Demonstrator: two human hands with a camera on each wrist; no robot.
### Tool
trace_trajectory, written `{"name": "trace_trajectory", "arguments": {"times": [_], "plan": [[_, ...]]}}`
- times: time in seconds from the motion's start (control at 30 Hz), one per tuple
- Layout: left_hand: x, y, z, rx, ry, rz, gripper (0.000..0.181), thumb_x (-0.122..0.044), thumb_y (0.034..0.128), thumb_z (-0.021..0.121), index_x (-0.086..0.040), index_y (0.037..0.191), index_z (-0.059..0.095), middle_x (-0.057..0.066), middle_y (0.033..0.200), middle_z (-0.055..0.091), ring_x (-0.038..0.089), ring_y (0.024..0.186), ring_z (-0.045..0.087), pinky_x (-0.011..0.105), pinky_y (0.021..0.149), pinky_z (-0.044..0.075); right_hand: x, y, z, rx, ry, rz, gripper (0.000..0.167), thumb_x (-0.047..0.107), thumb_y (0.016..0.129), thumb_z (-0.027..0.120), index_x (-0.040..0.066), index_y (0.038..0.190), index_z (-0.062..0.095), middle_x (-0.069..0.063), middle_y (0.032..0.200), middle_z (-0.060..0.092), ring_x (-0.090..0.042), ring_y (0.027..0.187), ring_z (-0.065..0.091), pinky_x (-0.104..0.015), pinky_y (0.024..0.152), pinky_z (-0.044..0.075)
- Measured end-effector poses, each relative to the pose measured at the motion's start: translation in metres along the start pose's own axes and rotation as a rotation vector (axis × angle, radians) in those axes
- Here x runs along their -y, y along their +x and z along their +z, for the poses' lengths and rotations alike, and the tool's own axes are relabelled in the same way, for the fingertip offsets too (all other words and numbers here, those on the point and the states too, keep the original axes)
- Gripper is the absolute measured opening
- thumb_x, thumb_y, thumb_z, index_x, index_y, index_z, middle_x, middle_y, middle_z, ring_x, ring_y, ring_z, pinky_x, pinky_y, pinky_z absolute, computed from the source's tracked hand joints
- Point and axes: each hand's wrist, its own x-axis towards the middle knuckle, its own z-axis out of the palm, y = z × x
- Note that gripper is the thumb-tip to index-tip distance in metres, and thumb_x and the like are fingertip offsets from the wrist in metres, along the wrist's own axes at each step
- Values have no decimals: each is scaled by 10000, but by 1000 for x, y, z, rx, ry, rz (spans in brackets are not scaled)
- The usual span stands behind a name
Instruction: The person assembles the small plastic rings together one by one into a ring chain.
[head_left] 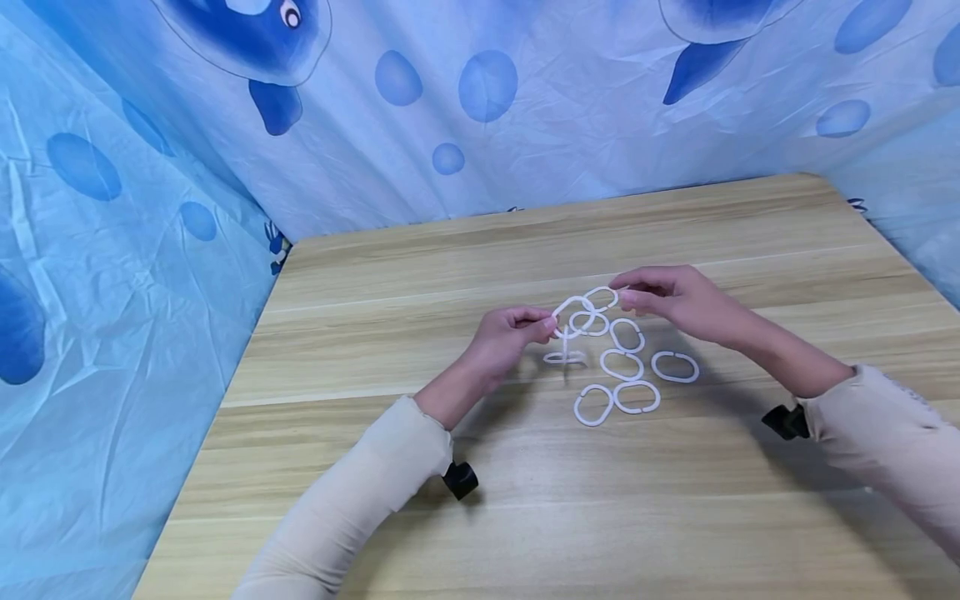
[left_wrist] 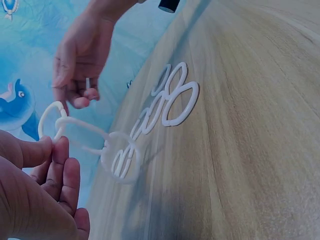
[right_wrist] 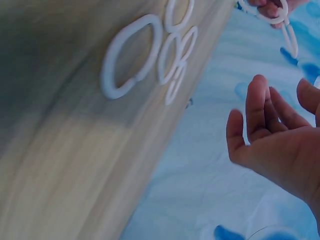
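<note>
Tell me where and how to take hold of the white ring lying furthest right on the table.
Pinch the ring by its rounded right end, probably best from above and the right: it lies flat, that end is unbroken, the split sits in its far side, and other rings lie left.

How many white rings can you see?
10 that I can make out: the left hand holds three linked rings; six rings lie on the table; one ring is beside the right hand. Some overlap, and that hand may hide another.
</note>
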Motion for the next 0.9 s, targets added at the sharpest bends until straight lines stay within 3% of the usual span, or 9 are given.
{"name": "trace_trajectory", "arguments": {"times": [0.2, 0.47, 0.67, 0.9], "plan": [[-2, -2, -2, 3, -14, 0, 229, -83, 915, 650, 44, 1105, 657, 26, 886, 694, 414, 1060, 582, 365, 950, 468, -14, -7, -11, 64, 132, 80, 413, 271, 987, 557, 88, 1356, 531, -162, 1237, 605, -175, 1059, 623, -207, 860, 496], [-4, -3, -3, -2, -26, -6, 224, -82, 914, 650, 43, 1099, 658, 19, 884, 697, 386, 1021, 604, 388, 966, 456, -32, -14, -22, 151, 225, 40, 435, 149, 971, 577, 5, 1370, 481, -182, 1050, 619, -295, 933, 605, -295, 805, 516], [-3, -3, -5, -19, 16, -8, 231, -106, 909, 662, 29, 1096, 670, 128, 974, 703, 127, 827, 626, 284, 909, 456, -44, -19, -26, 176, 189, 40, 480, 146, 950, 612, 23, 1391, 466, -201, 1061, 583, -217, 941, 587, -250, 797, 501], [-3, -4, -6, -14, 15, -10, 238, -103, 912, 656, 35, 1106, 660, 220, 1101, 665, 126, 836, 626, 273, 889, 459, -57, -24, -32, 196, 138, 32, 525, 126, 916, 658, 30, 1395, 467, -218, 1047, 601, -168, 926, 595, -221, 778, 486]]}}
